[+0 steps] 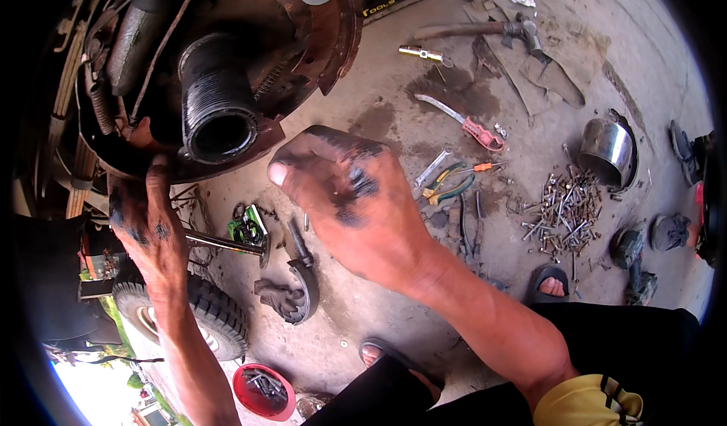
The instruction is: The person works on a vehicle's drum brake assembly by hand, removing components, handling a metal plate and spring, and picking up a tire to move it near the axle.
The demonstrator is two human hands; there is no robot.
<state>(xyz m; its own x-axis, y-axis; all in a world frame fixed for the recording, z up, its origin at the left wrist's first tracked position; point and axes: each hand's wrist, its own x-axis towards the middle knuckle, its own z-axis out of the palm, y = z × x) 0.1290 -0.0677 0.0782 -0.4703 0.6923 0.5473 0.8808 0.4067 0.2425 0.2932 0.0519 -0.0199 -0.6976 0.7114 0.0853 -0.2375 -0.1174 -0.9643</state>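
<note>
A rusty, round brake backing plate [333, 36] fills the upper left, with a greasy threaded axle tube [216, 85] standing out of its middle. At the plate's lower rim is my left hand [148, 233], smeared with black grease. Its thumb lies over the rim, while the other fingers go out of sight behind the plate. My right hand [352, 202], also greasy, is closed in a fist just right of the tube's open end, apart from it. Its thumb points toward the tube; anything inside the fist is hidden.
Pliers [447, 186], a wrench [433, 167], a red-handled curved tool [481, 132] and a hammer [522, 36] lie on the concrete. Loose bolts [564, 214] are heaped beside a metal pot [602, 149]. A red bowl [288, 407] holds bolts; a tire [219, 312] stands lower left.
</note>
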